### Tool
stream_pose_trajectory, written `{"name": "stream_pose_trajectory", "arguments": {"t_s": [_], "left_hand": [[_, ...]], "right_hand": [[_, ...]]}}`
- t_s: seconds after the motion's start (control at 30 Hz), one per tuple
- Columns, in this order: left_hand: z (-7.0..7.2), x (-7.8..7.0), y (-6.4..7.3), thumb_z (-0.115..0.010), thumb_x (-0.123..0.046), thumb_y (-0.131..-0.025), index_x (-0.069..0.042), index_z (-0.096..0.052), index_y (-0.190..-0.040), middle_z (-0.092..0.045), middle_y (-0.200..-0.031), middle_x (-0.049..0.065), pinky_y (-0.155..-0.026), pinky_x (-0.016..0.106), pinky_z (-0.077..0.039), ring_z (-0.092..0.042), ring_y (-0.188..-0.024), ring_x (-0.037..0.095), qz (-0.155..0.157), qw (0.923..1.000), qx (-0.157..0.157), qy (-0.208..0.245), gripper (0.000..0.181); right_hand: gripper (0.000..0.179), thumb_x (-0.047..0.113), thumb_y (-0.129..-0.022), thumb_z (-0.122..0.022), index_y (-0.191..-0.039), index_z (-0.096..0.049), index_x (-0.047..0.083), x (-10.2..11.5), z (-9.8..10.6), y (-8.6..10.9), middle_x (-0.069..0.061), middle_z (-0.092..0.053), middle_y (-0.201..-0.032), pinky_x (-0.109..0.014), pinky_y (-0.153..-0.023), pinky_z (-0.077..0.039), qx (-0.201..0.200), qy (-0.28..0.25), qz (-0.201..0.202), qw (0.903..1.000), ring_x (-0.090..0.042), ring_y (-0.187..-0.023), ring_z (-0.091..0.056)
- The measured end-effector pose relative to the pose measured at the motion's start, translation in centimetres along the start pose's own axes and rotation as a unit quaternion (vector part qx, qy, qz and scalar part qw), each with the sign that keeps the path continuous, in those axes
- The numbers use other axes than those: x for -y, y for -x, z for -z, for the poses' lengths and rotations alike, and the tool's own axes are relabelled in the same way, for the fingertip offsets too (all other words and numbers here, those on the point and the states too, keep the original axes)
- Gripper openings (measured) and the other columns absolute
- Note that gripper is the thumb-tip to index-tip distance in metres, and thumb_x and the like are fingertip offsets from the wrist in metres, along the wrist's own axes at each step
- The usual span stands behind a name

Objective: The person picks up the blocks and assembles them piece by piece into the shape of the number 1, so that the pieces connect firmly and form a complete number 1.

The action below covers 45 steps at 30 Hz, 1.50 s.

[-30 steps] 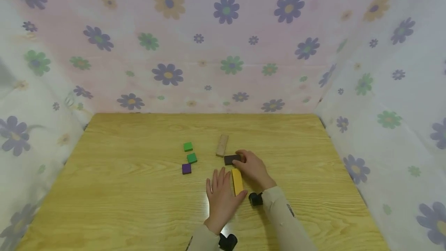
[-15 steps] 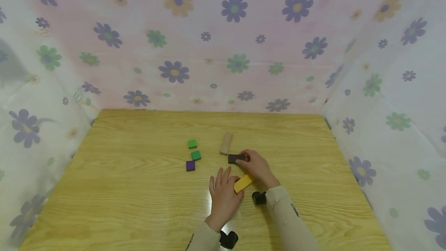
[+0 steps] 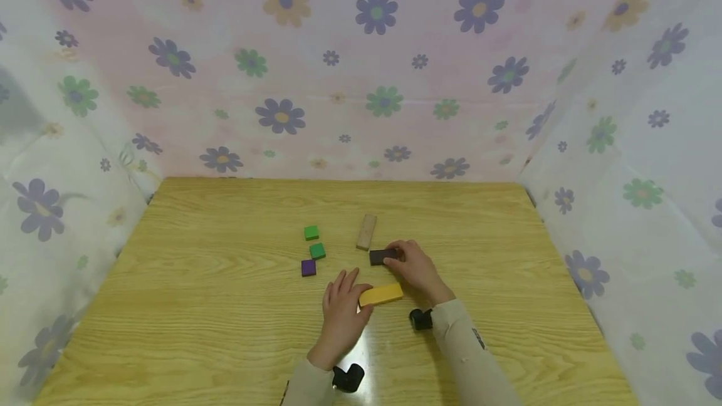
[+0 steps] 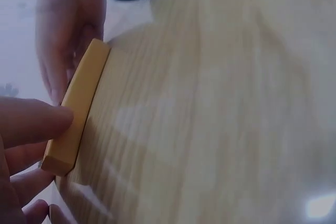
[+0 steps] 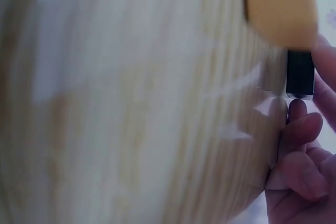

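My left hand (image 3: 342,321) pinches the left end of a long yellow block (image 3: 381,294) between thumb and fingers. In the left wrist view the thumb lies against one side of the yellow block (image 4: 79,103), which reaches toward the other hand. My right hand (image 3: 418,271) holds the right end of a black block (image 3: 382,257), just behind the yellow one. In the right wrist view the black block (image 5: 300,74) shows partly behind the blurred yellow block (image 5: 282,6), with fingers (image 5: 304,129) curled close by.
A light wooden block (image 3: 366,232) lies behind the black one. Two small green blocks (image 3: 318,251) and a small purple block (image 3: 308,267) lie to the left on the wooden table (image 3: 197,299). Flower-patterned cloth (image 3: 327,36) stands around the back and sides.
The yellow block has turned from pointing away to lying nearly sideways, and my left hand now pinches it and has shifted left. My right hand stays at the black block.
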<state>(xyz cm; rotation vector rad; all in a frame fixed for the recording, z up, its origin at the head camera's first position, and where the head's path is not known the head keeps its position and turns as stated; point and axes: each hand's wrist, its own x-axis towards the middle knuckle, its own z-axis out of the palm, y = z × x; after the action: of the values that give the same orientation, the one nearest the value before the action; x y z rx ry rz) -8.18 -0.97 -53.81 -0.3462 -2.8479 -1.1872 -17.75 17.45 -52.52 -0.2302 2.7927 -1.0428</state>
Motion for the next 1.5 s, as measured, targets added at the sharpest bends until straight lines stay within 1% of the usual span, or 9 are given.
{"name": "stream_pose_trajectory", "arguments": {"t_s": [0.13,0.3,0.47,0.73,0.87,1.03,1.17,1.27,1.5], "left_hand": [[1.0,0.8,-0.3,-0.063,-0.022,-0.081,-0.017,-0.061,-0.110,-0.033,-0.139,0.008,-0.098,0.053,-0.004,-0.015,-0.130,0.031,-0.008,0.9999,0.009,0.008,0.029],[2.2,1.5,-0.7,-0.061,-0.020,-0.081,-0.015,-0.060,-0.110,-0.031,-0.140,0.010,-0.096,0.055,-0.001,-0.013,-0.130,0.034,-0.026,0.9978,0.048,0.038,0.030],[2.5,2.1,-1.1,-0.062,-0.021,-0.079,-0.017,-0.060,-0.108,-0.029,-0.141,0.008,-0.097,0.053,0.001,-0.009,-0.132,0.031,-0.023,0.9966,0.064,0.046,0.029],[2.4,2.2,-1.6,-0.066,-0.025,-0.075,-0.018,-0.061,-0.103,-0.028,-0.142,0.007,-0.098,0.052,0.001,-0.008,-0.132,0.029,-0.018,0.9966,0.063,0.050,0.029],[2.4,2.6,-1.5,-0.066,-0.021,-0.074,-0.019,-0.061,-0.102,-0.029,-0.142,0.006,-0.099,0.050,0.001,-0.009,-0.132,0.028,-0.020,0.9964,0.060,0.056,0.029],[2.4,2.9,-1.0,-0.066,-0.018,-0.074,-0.020,-0.061,-0.100,-0.038,-0.135,0.005,-0.097,0.051,-0.008,-0.018,-0.127,0.027,-0.014,0.9962,0.042,0.075,0.027],[2.4,2.9,-0.7,-0.066,-0.020,-0.075,-0.022,-0.061,-0.105,-0.039,-0.132,0.002,-0.094,0.051,-0.012,-0.022,-0.122,0.025,-0.013,0.9949,0.028,0.096,0.030],[2.2,2.8,-0.5,-0.067,-0.022,-0.075,-0.022,-0.060,-0.109,-0.035,-0.134,0.001,-0.092,0.050,-0.012,-0.020,-0.121,0.025,-0.013,0.9939,0.016,0.108,0.035],[1.9,2.3,-0.8,-0.070,-0.030,-0.073,-0.023,-0.060,-0.109,-0.042,-0.120,-0.001,-0.083,0.046,-0.019,-0.029,-0.108,0.023,0.013,0.9989,0.016,0.041,0.038]], "right_hand": [[0.026,0.029,-0.084,-0.062,-0.109,-0.060,0.020,0.1,0.2,-0.1,-0.003,-0.048,-0.098,-0.034,-0.067,-0.038,0.004,-0.014,0.005,0.9999,-0.016,-0.075,-0.045],[0.026,0.021,-0.084,-0.061,-0.110,-0.061,0.022,0.3,0.2,0.0,-0.005,-0.047,-0.105,-0.038,-0.075,-0.038,0.010,-0.043,0.012,0.9989,-0.018,-0.084,-0.046],[0.026,0.015,-0.086,-0.059,-0.111,-0.061,0.022,0.4,-0.1,0.0,-0.005,-0.048,-0.109,-0.043,-0.082,-0.038,0.022,-0.068,0.027,0.9971,-0.021,-0.095,-0.049],[0.034,0.009,-0.087,-0.056,-0.119,-0.056,0.018,0.7,-0.5,-0.3,-0.003,-0.051,-0.115,-0.041,-0.083,-0.040,0.005,-0.093,0.031,0.9952,-0.021,-0.098,-0.051],[0.040,0.006,-0.085,-0.056,-0.124,-0.052,0.015,0.9,-0.9,-0.5,-0.002,-0.055,-0.116,-0.039,-0.082,-0.040,-0.013,-0.122,0.013,0.9924,-0.019,-0.097,-0.052],[0.039,0.009,-0.082,-0.059,-0.120,-0.053,0.012,1.3,-1.5,-0.5,-0.003,-0.054,-0.109,-0.034,-0.076,-0.039,-0.024,-0.142,-0.026,0.9893,-0.018,-0.088,-0.050],[0.031,0.018,-0.082,-0.062,-0.112,-0.059,0.012,1.6,-1.8,-0.4,-0.003,-0.053,-0.103,-0.033,-0.072,-0.040,-0.034,-0.114,-0.048,0.9918,-0.017,-0.085,-0.048],[0.027,0.021,-0.082,-0.064,-0.108,-0.063,0.013,1.7,-2.0,-0.5,-0.003,-0.053,-0.099,-0.033,-0.070,-0.039,-0.034,-0.088,-0.036,0.9949,-0.017,-0.082,-0.047],[0.026,0.021,-0.083,-0.064,-0.108,-0.064,0.017,1.9,-2.2,-0.8,-0.002,-0.056,-0.101,-0.033,-0.072,-0.041,-0.023,-0.062,-0.014,0.9977,-0.014,-0.081,-0.050]]}}
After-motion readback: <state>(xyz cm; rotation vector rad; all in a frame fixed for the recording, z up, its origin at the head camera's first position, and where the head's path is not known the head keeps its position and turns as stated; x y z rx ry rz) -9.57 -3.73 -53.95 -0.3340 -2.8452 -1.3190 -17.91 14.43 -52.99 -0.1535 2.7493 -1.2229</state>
